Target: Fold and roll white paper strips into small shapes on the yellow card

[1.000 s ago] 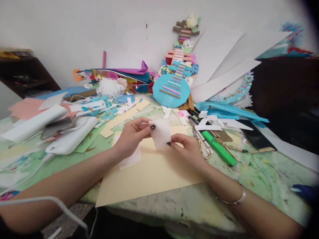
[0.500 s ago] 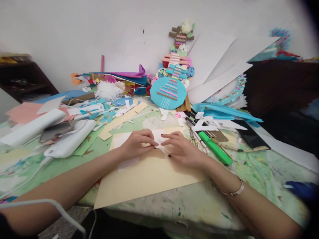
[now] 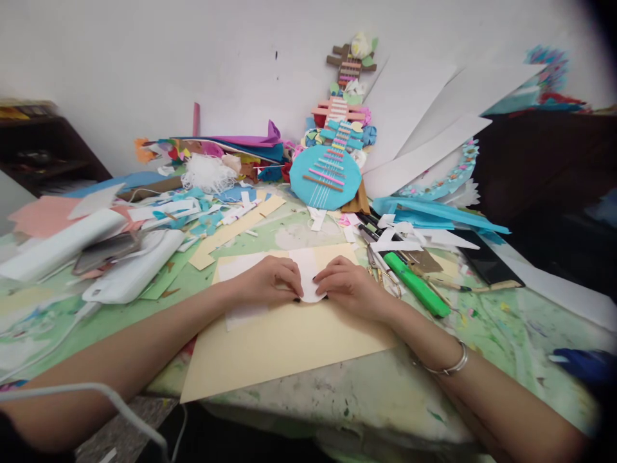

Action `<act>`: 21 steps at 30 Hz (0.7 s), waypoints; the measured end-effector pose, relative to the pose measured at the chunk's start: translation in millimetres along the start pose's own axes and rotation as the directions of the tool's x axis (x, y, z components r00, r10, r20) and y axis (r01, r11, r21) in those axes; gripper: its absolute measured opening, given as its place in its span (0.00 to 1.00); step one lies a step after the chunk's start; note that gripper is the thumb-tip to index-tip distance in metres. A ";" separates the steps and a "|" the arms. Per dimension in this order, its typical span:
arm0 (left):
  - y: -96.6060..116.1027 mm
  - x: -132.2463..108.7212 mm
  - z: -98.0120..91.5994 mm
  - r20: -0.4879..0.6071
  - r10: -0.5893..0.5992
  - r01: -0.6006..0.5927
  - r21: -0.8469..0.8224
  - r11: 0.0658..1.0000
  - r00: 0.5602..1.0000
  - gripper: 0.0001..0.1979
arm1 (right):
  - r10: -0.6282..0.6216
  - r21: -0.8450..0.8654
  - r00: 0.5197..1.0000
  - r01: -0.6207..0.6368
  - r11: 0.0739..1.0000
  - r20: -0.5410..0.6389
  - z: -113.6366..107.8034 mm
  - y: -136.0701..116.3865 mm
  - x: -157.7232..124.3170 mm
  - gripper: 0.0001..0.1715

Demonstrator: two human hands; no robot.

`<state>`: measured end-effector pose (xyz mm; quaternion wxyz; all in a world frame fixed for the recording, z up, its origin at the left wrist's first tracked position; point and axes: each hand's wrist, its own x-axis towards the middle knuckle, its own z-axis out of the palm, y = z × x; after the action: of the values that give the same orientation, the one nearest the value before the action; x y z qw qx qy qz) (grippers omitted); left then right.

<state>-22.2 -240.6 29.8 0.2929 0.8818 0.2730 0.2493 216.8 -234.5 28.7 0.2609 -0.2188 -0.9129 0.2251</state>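
Note:
A small white paper piece (image 3: 307, 275) lies flat on a large cream card sheet (image 3: 284, 341) in the middle of the table. My left hand (image 3: 270, 283) presses its left edge with curled fingers. On the right edge rests my right hand (image 3: 349, 286), fingers bent down onto the paper, a metal bracelet on that wrist. Another white scrap (image 3: 243, 315) pokes out under my left hand.
A green utility knife (image 3: 417, 284) and gold-handled scissors (image 3: 383, 276) lie just right of my right hand. A white device (image 3: 130, 267) sits at left. A blue paper guitar model (image 3: 328, 173) leans on the wall amid coloured scraps; white sheets (image 3: 424, 154) fan out at right.
The white paper piece, held up between both hands a second ago, has come down onto the cream card. Both hands now press it flat.

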 end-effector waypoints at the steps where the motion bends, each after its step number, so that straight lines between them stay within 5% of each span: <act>1: 0.4 0.4 -1.2 0.026 -0.014 0.015 -0.018 1.000 1.000 0.06 | -0.001 0.009 1.000 0.001 1.000 0.008 -0.3 0.0 0.0 0.12; 6: 3.9 2.9 -3.5 0.095 -0.039 0.048 -0.085 0.995 0.995 0.08 | -0.009 0.016 0.999 0.008 1.000 0.036 0.6 0.0 1.2 0.13; 21: 13.8 4.9 4.2 0.024 -0.182 0.184 -0.075 0.980 0.983 0.07 | 0.204 0.066 0.979 -0.205 0.977 0.017 6.2 -11.1 6.1 0.15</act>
<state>-11.5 -248.5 37.2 0.3505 0.8432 0.3406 0.2240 205.4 -242.2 32.1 0.2391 -0.3014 -0.8788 0.2824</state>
